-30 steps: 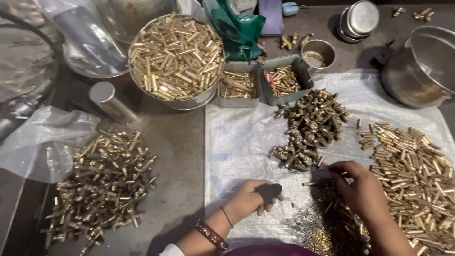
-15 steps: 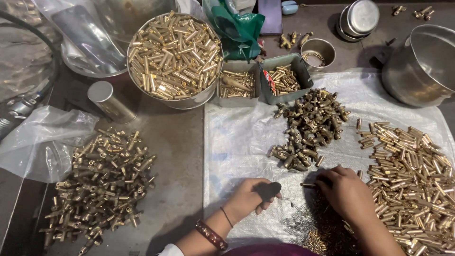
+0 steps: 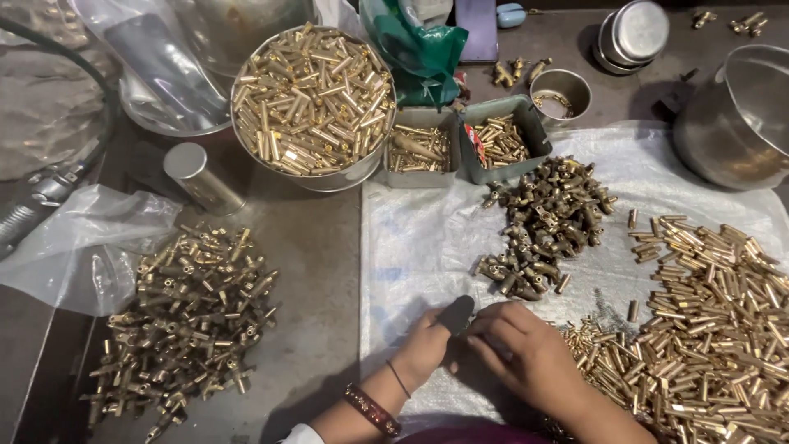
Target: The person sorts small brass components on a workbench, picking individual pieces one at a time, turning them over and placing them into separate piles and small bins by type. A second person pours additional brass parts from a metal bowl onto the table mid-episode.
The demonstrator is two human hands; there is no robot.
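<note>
At the near edge of a grey work table [image 3: 320, 247], two bare hands meet over a white plastic sheet [image 3: 427, 238]. The left hand [image 3: 423, 349], with a bracelet at the wrist and a black cover [image 3: 454, 314] on one finger, touches the right hand [image 3: 526, 353]; both are curled together around something small that is hidden between the fingers, so what they pinch cannot be told. The covered fingertip points up and to the right, toward a heap of dark brass fittings [image 3: 546, 222] lying just beyond the hands. A wide spread of bright brass tubes [image 3: 707, 321] lies to the right, close beside the right hand and nearer to it than to the left; most tubes lie with their long sides running left to right or slanted. Well apart on the left sits another pile of assembled brass pieces [image 3: 185, 316] on the bare table. Farther back stand a round tin full of brass tubes [image 3: 311, 99], two small grey trays [image 3: 501, 140], and a steel pot [image 3: 735, 115].
</note>
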